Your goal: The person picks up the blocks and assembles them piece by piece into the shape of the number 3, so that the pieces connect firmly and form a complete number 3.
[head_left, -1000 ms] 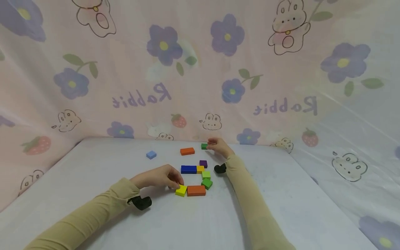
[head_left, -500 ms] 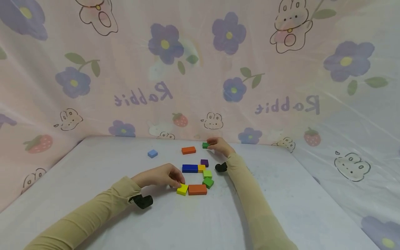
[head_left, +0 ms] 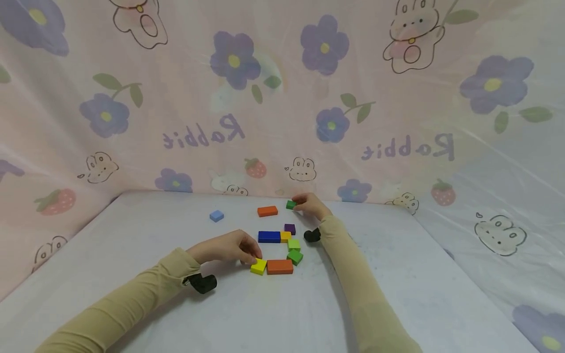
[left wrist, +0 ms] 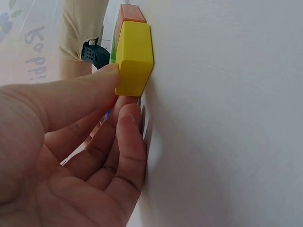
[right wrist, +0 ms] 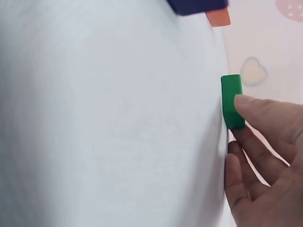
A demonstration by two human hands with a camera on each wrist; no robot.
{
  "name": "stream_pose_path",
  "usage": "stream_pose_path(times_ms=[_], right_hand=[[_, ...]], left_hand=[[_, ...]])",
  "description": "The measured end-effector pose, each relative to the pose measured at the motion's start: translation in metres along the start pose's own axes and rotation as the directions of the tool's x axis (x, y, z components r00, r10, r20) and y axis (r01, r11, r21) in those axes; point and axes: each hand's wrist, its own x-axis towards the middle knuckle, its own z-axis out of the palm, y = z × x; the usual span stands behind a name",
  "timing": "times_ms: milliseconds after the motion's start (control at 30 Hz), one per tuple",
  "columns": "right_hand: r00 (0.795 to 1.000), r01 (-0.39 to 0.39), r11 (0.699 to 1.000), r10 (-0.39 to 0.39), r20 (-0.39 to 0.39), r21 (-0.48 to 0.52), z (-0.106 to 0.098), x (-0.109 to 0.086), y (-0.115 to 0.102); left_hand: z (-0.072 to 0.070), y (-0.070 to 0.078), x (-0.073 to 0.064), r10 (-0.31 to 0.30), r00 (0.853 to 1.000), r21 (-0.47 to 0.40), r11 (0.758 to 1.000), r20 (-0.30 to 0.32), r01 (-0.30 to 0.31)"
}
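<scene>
My left hand [head_left: 227,247] pinches a yellow block [left wrist: 136,59] with its thumb on the near side. That block lies on the white table, its corner right at the end of an orange-red block [head_left: 280,267]. At the far edge of the table my right hand [head_left: 311,206] holds a small green block [right wrist: 231,101], thumb on its face and fingers behind. Between the hands, a blue block [head_left: 269,237], an amber block [head_left: 286,237], a lime block [head_left: 294,245] and another green block [head_left: 295,257] form a bent row leading to the orange-red block.
A purple block [head_left: 290,229] lies just behind the amber one. Farther back are a second orange-red block [head_left: 267,211] and a light blue block [head_left: 217,215]. A printed rabbit-and-flower curtain [head_left: 282,98] rises behind the white table [head_left: 397,284].
The head view has shifted slightly, moving the whole scene a little right and up. Both hands stay at their blocks, and the blocks keep their places.
</scene>
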Motion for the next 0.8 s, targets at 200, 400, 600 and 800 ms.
stream_pose_path(times_ms=[200, 400, 600, 800], right_hand=[[1.0, -0.015, 0.999, 0.014, -0.019, -0.037, 0.002, -0.001, -0.003], [0.999, -0.028, 0.999, 0.027, -0.021, -0.027, 0.002, 0.004, -0.001], [1.0, -0.028, 0.999, 0.028, -0.013, -0.029, 0.0, 0.006, 0.003], [1.0, 0.015, 0.999, -0.014, 0.018, -0.037, -0.008, -0.001, -0.002]], left_hand=[[0.0, 0.0, 0.001, -0.015, 1.0, -0.004, 1.0, 0.001, 0.015], [0.0, 0.0, 0.001, -0.02, 1.0, -0.007, 1.0, 0.001, 0.02], [0.0, 0.001, 0.001, -0.018, 1.0, -0.01, 1.0, 0.004, 0.018], [-0.001, 0.002, 0.0, -0.018, 1.0, 0.002, 1.0, -0.001, 0.018]])
